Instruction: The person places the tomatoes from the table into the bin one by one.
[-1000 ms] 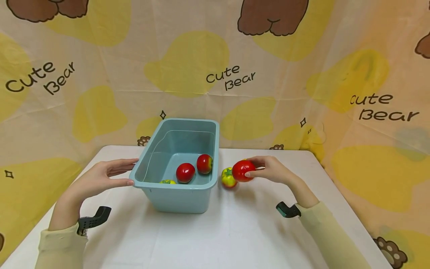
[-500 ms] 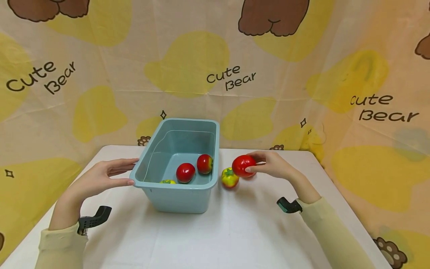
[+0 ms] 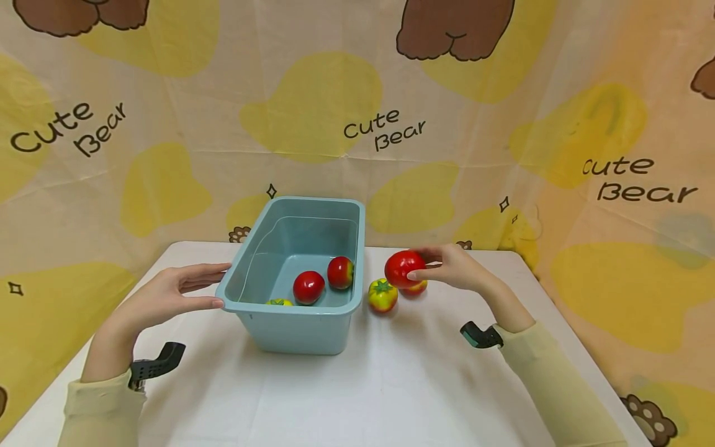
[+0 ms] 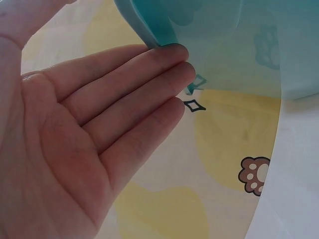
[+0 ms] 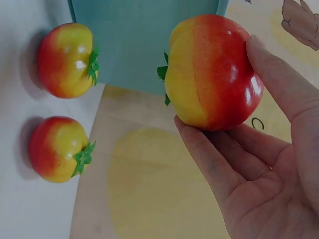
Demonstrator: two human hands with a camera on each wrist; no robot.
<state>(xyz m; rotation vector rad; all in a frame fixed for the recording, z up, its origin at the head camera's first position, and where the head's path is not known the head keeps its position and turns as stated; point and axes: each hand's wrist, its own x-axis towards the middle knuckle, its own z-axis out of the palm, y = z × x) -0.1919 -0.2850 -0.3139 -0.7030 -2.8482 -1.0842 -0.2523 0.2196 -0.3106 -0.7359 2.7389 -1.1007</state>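
My right hand holds a red and yellow tomato between thumb and fingers, to the right of a blue plastic bin. The right wrist view shows the held tomato with its green leafy top facing away from the palm. Two more tomatoes lie on the table beside the bin: a near one and another partly hidden behind the held one. My left hand has straight fingers at the bin's left rim, thumb at its front corner. In the left wrist view, its fingertips meet the rim.
Inside the bin are two red tomatoes and a green-topped yellow one, mostly hidden by the front wall. The white table backs onto a printed cloth, which also rises along both sides.
My right hand has raised the tomato slightly, uncovering another tomato on the table behind it. The left hand and the bin have stayed in place.
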